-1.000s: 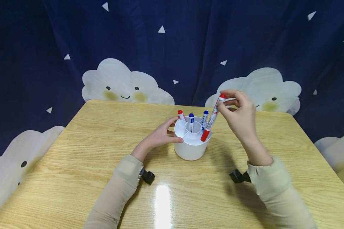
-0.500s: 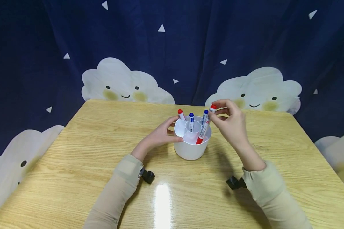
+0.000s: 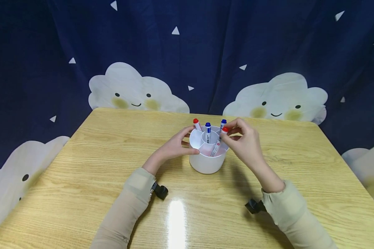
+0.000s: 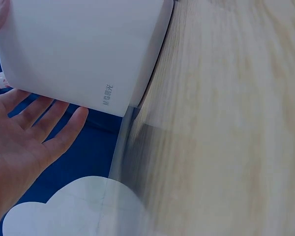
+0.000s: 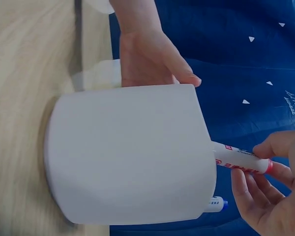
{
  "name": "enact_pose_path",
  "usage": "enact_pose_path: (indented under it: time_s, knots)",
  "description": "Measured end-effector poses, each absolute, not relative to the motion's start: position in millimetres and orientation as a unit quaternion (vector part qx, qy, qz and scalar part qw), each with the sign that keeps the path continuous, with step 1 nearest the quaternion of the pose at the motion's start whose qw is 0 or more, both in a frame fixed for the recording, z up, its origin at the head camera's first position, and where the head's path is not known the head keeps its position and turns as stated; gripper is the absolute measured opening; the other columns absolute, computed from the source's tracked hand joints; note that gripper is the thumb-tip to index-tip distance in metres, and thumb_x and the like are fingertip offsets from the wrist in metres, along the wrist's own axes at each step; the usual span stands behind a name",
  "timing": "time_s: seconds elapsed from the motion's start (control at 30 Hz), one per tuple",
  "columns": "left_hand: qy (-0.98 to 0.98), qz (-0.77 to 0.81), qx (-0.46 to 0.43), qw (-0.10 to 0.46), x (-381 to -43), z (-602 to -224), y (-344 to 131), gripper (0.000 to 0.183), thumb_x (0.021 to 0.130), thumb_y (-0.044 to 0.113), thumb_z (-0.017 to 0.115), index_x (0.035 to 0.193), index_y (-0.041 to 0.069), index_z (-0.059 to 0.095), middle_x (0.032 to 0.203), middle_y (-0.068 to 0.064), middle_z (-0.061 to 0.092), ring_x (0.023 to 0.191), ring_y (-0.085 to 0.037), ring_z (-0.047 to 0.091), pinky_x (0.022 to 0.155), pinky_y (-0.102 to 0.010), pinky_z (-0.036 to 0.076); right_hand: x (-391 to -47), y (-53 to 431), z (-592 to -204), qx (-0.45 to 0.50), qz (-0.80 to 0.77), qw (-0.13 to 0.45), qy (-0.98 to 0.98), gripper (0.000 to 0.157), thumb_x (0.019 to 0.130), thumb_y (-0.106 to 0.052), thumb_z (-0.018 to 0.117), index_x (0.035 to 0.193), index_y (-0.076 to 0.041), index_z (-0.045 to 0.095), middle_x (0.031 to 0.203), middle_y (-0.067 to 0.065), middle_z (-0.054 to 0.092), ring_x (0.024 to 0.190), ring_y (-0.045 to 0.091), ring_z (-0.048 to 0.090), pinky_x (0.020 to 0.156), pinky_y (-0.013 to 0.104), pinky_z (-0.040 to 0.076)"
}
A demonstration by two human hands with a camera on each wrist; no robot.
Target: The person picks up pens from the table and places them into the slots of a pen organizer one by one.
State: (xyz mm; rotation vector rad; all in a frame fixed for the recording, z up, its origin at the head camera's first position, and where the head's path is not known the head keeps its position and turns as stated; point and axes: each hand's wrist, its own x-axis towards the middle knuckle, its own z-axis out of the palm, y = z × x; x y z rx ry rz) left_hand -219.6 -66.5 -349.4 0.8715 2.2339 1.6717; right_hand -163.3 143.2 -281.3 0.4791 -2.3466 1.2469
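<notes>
A white round pen holder (image 3: 207, 164) with several compartments stands mid-table. My left hand (image 3: 191, 141) holds its left side, thumb on the near rim and fingers behind. My right hand (image 3: 231, 133) pinches the top of a red-capped marker (image 3: 219, 141), whose lower end is down inside the holder's right front compartment. A red marker (image 3: 195, 122) and two blue markers (image 3: 207, 126) (image 3: 223, 122) stand in other compartments. The right wrist view shows the holder (image 5: 128, 152), the pinched marker (image 5: 238, 160) and my right hand (image 5: 270, 182). In the left wrist view my left hand (image 4: 24, 142) lies beside the holder (image 4: 83, 49).
The holder stands on a light wooden table (image 3: 96, 166) with bare surface all around it. A dark blue curtain with white clouds (image 3: 134, 91) hangs right behind the far edge. Black camera mounts (image 3: 160, 191) (image 3: 252, 206) sit on both wrists.
My right hand has come down and to the left with the red marker, and the marker's lower end has gone from above the rim into the holder. The left hand stayed put.
</notes>
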Motion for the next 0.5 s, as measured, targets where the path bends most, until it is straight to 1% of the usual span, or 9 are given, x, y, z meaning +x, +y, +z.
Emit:
enact_pose_path:
  time_s: [0.13,0.37,0.5]
  knots:
    - [0.759,0.57,0.296,0.108,-219.8,-349.4,-66.4,0.077,0.069,0.011,0.07,0.131,0.008,0.026,0.123,-0.01,0.036,0.108,-0.028,0.038,0.087,-0.047,0.038,-159.6,141.8,-283.7,0.18,0.44,0.211,-0.854,0.014,0.072,-0.001,0.064,0.083,0.001,0.055,0.083,0.009,0.057,0.071,0.016,0.056,0.058,0.022,0.05]
    - [0.76,0.569,0.296,0.106,-220.8,-350.3,-66.2,0.077,0.069,0.013,0.071,0.131,0.009,0.026,0.123,-0.009,0.036,0.108,-0.028,0.039,0.087,-0.046,0.038,-176.9,153.3,-314.0,0.203,0.433,0.209,-0.853,0.011,0.072,-0.011,0.067,0.076,-0.01,0.057,0.078,-0.002,0.056,0.068,0.008,0.056,0.056,0.018,0.05]
    - [0.765,0.563,0.295,0.106,-220.9,-350.0,-66.6,0.077,0.069,0.014,0.07,0.131,0.009,0.027,0.123,-0.009,0.036,0.108,-0.027,0.039,0.087,-0.046,0.038,-177.6,154.1,-314.1,0.202,0.433,0.211,-0.853,0.009,0.073,-0.014,0.066,0.076,-0.011,0.059,0.078,-0.004,0.057,0.067,0.006,0.056,0.057,0.021,0.05]
